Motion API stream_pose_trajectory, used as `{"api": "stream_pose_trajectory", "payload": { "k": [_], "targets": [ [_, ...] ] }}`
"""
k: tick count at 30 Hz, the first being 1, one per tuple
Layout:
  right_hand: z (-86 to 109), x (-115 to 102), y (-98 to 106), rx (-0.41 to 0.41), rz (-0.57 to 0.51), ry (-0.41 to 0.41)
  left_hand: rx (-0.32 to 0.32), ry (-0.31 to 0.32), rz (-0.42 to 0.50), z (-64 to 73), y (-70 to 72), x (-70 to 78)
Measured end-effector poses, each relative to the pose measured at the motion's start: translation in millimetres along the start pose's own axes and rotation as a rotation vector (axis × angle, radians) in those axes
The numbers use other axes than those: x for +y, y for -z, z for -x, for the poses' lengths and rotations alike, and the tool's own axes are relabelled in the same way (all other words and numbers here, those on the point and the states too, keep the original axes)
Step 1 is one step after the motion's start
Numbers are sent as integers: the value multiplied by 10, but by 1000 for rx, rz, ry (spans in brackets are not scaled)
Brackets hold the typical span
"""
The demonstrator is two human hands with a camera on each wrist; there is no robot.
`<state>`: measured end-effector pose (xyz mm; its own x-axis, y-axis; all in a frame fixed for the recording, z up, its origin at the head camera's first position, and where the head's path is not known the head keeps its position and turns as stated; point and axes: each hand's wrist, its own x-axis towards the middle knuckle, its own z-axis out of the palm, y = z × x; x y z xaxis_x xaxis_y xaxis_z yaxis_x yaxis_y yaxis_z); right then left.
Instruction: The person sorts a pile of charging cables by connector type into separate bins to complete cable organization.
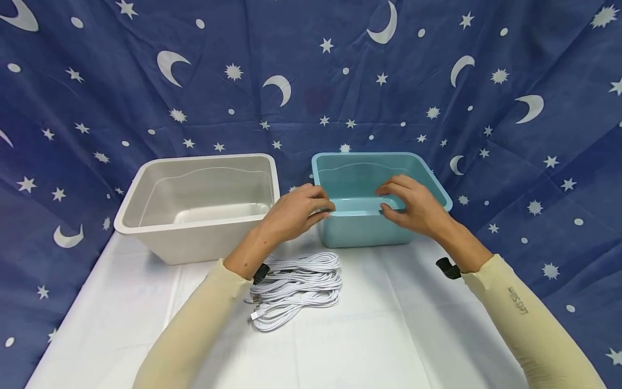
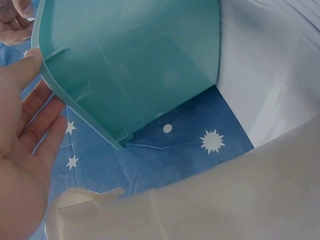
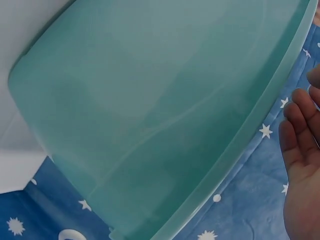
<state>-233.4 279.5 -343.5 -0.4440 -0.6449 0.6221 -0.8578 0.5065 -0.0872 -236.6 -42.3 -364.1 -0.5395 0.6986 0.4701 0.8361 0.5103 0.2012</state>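
Observation:
A teal plastic bin [image 1: 366, 232] stands on the white table at the back, right of the middle. My left hand [image 1: 300, 210] is at its front left corner; in the left wrist view, the thumb [image 2: 31, 64] lies at the bin's rim [image 2: 75, 106] and the other fingers are spread loosely. Over the front rim hovers my right hand [image 1: 413, 205], its fingers loosely bent and holding nothing. The right wrist view shows that hand [image 3: 306, 155] apart from the rim. Below my left wrist lie coiled white cables [image 1: 303, 286] in several bundles, partly hidden by the forearm.
An off-white bin [image 1: 194, 243] stands to the left of the teal one, with a narrow gap between them. Dark blue cloth [image 1: 301, 54] with white moons and stars hangs behind. A white cloth [image 1: 355, 346] covers the table.

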Motion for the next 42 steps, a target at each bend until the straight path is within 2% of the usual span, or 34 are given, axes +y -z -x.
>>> {"api": "stream_pose_trajectory", "payload": {
  "k": [19, 30, 42],
  "targets": [
    [66, -260, -105, 11, -46, 20, -2, -9, -3, -37, -28, 4],
    [2, -496, -255, -19, -76, 81, -11, 0, 1, -14, -30, -1],
    [5, -602, -487, -34, -97, 103, 0, -12, 8, -7, -30, -4]
  ]
}}
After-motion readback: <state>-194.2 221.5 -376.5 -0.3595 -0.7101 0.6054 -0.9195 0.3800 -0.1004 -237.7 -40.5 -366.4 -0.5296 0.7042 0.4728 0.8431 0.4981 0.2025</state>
